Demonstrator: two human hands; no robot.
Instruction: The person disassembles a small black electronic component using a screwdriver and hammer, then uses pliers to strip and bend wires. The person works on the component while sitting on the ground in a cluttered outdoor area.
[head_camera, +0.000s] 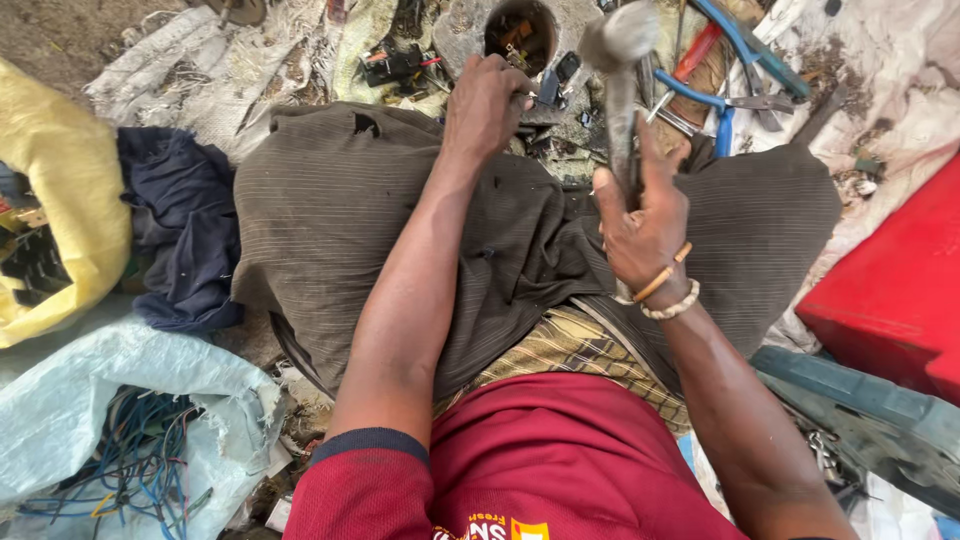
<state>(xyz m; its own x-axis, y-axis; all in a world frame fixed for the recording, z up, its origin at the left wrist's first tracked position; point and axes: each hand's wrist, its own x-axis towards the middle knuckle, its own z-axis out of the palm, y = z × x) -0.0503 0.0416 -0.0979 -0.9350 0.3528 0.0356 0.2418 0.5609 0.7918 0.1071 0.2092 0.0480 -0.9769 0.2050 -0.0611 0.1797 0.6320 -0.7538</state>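
My right hand (645, 225) holds a raised hammer (620, 60) in a tight grip. Just left of the hammer, my left hand (485, 100) pins a small metal part (535, 112). A glancing blow could hit those fingers.

Dull grey metal hammer (622, 60) with a worn, matt head. Pliers (735, 75) have glossy blue plastic grips. Trousers (400, 220) are ribbed brown cloth. A smooth red plastic box (890, 290). Woven plastic sack (100, 390), slightly shiny.
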